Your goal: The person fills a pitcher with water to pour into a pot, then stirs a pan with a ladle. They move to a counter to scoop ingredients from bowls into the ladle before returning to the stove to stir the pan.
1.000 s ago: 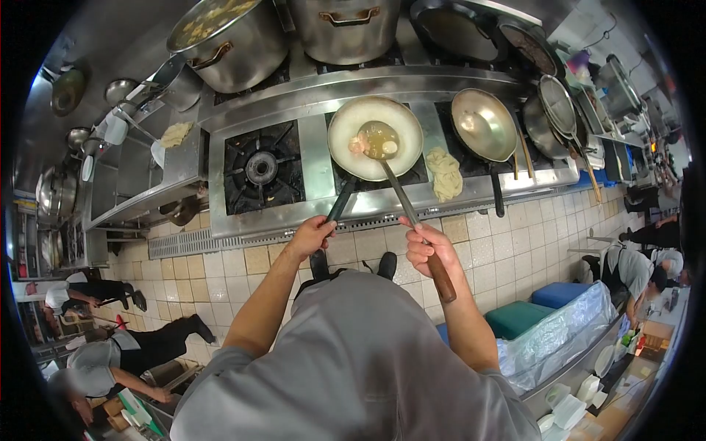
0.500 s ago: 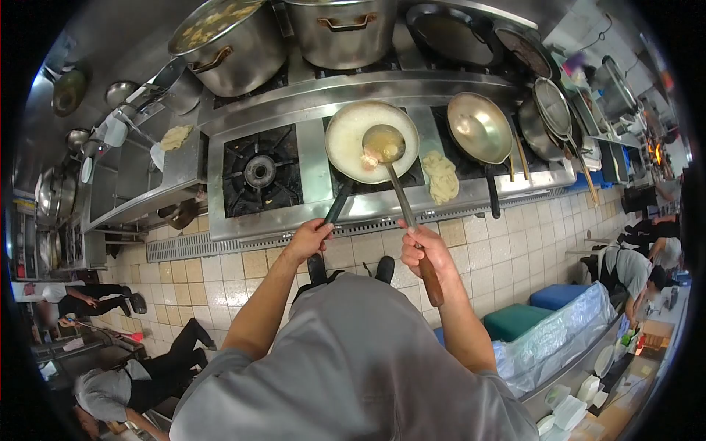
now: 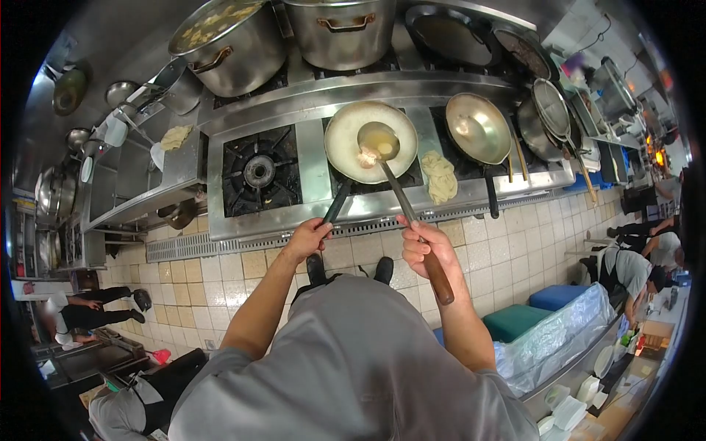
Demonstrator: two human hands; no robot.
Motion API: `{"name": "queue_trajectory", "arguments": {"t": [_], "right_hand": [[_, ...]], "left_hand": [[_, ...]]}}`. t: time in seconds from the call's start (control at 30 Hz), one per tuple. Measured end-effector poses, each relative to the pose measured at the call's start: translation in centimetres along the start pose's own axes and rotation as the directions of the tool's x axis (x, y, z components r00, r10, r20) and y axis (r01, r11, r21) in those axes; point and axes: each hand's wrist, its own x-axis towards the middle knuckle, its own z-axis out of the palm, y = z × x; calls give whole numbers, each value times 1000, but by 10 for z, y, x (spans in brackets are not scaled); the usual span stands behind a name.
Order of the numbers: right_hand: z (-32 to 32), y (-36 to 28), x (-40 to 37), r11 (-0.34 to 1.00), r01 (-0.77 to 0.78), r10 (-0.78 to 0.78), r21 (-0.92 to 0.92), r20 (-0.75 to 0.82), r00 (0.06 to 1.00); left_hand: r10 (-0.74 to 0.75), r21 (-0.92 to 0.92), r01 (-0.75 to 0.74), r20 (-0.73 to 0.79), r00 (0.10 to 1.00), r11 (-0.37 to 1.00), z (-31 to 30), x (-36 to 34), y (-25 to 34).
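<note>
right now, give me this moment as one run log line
left hand: grips wok handle | right hand: holds ladle, bowl over wok | ladle: liquid and food pieces | rag: on stove beside wok

Two stockpots (image 3: 228,44) (image 3: 342,29), two woks (image 3: 344,151) (image 3: 478,126), one ladle (image 3: 379,141), two crumpled cloths (image 3: 440,176) (image 3: 175,136).

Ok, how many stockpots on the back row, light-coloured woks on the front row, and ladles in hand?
Stockpots: 2
Light woks: 2, one gripped by the left hand
Ladle: 1, in the right hand
Total: 5
</note>
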Motion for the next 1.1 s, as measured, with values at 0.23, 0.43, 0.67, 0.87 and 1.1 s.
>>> {"name": "queue_trajectory", "arguments": {"t": [0.23,0.43,0.67,0.87,1.1], "right_hand": [[6,-4,0,999,-24,26,-38,37,999],[18,-2,4,971,57,-87,-232,-123,989],[16,-9,9,958,61,-91,-280,-97,991],[21,-10,9,972,64,-86,-228,-87,992],[21,-7,15,947,74,-127,-313,-151,980]], "left_hand": [[-2,17,2,1,1000,1000,-1,-1,1],[-4,27,4,-8,1000,1000,-2,-1,0],[32,-18,-33,-23,999,999,2,-3,-1],[25,-28,-26,-25,999,999,2,-4,1],[25,-34,-25,-19,1000,999,2,-6,3]]}}
